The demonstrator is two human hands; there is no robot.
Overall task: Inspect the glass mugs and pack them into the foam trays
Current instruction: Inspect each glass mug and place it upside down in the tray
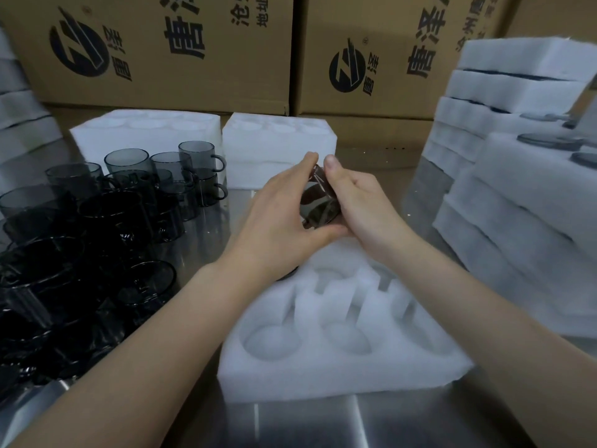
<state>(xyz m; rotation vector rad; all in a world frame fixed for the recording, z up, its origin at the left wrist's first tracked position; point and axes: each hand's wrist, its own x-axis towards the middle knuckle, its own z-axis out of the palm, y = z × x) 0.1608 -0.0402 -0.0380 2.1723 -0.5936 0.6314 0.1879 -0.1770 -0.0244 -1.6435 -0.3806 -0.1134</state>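
A dark smoked-glass mug (318,203) is held tilted between both hands above the far edge of a white foam tray (339,367). My left hand (277,218) grips it from the left and below, and my right hand (358,198) grips it from the right, thumb up at its rim. The tray lies on the steel table in front of me; its round pockets nearest me hold nothing. A dark mug rim (287,273) shows in the tray's far left corner, mostly hidden under my left wrist.
Several smoked-glass mugs (135,195) stand stacked on the left of the table. Two foam trays (277,140) sit at the back centre before cardboard boxes (193,53). Tall stacks of filled foam trays (510,163) rise on the right; more foam (19,101) at far left.
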